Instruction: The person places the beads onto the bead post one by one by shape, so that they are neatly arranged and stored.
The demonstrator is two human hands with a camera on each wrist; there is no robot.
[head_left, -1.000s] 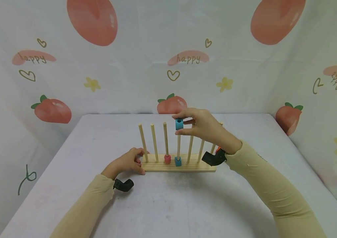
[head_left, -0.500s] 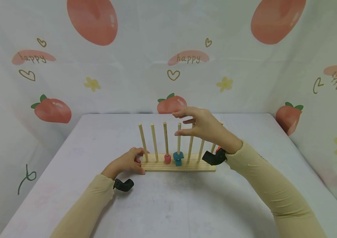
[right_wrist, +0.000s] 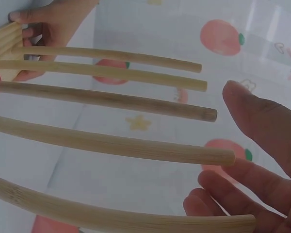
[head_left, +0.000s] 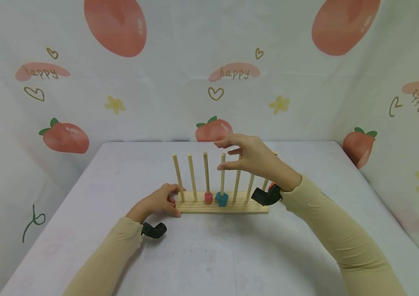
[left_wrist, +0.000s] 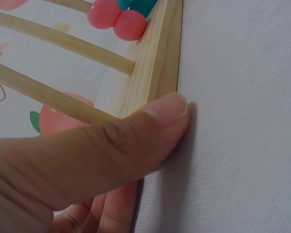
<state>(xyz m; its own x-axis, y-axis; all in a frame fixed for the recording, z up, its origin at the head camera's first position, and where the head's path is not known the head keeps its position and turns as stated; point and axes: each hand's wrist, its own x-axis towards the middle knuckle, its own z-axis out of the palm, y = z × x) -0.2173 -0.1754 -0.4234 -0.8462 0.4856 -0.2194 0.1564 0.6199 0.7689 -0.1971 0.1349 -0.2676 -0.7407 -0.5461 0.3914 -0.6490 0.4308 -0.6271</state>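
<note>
A wooden peg board with a row of several upright pegs stands on the table. My left hand grips its left end, the thumb along the front edge and the fingers behind. Two blue beads sit stacked at the foot of one middle peg. On the peg to their left are pink beads; the left wrist view shows two round ones. My right hand hovers at the top of the blue beads' peg, thumb and fingers apart, holding nothing.
The pegs rise close together beside both hands. An orange thing shows partly behind the black wrist camera at the board's right end. A patterned cloth hangs behind the table.
My right hand let go of a blue bead, which dropped down the peg and now rests on the other blue bead at the bottom. The left hand has stayed still.
</note>
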